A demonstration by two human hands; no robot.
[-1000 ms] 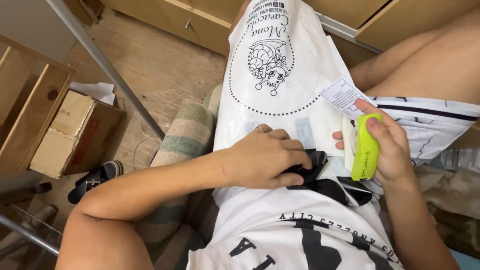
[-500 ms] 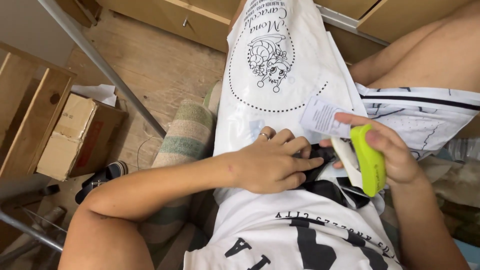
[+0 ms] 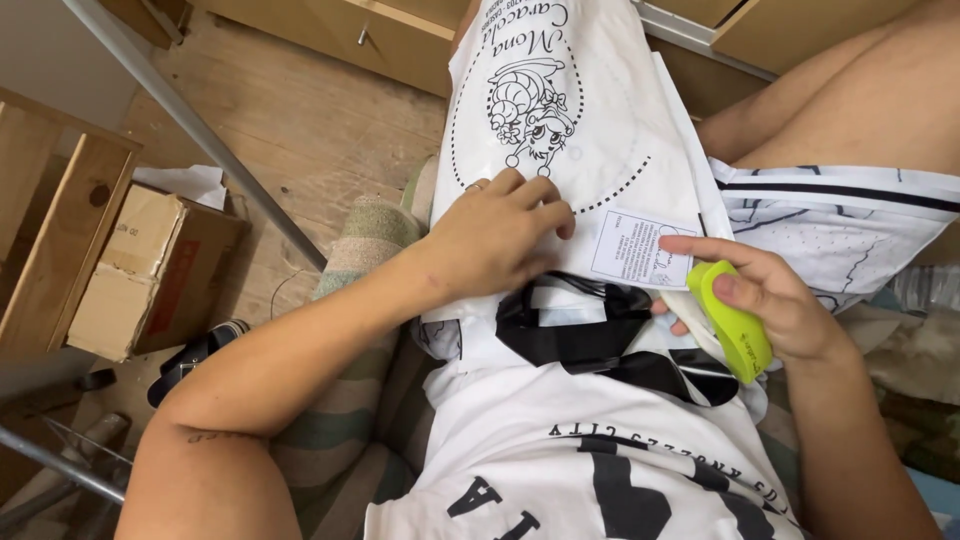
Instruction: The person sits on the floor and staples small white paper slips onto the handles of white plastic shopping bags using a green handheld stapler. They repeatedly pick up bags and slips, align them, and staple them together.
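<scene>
floor [image 3: 300, 120]: bare wood planks
on floor, left: cardboard box [image 3: 150, 270], white paper scrap [image 3: 185, 183] just behind it
near box: dark shoe [image 3: 195, 358]
beside lap: striped cushion [image 3: 365, 240]
across floor: grey metal pole [image 3: 200, 130], slanted

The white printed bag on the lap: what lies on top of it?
On the white printed bag lie the left hand, pressing flat, and a small paper label, which the right hand, gripping a lime-green tool, touches. What the bag contains is covered.
</scene>
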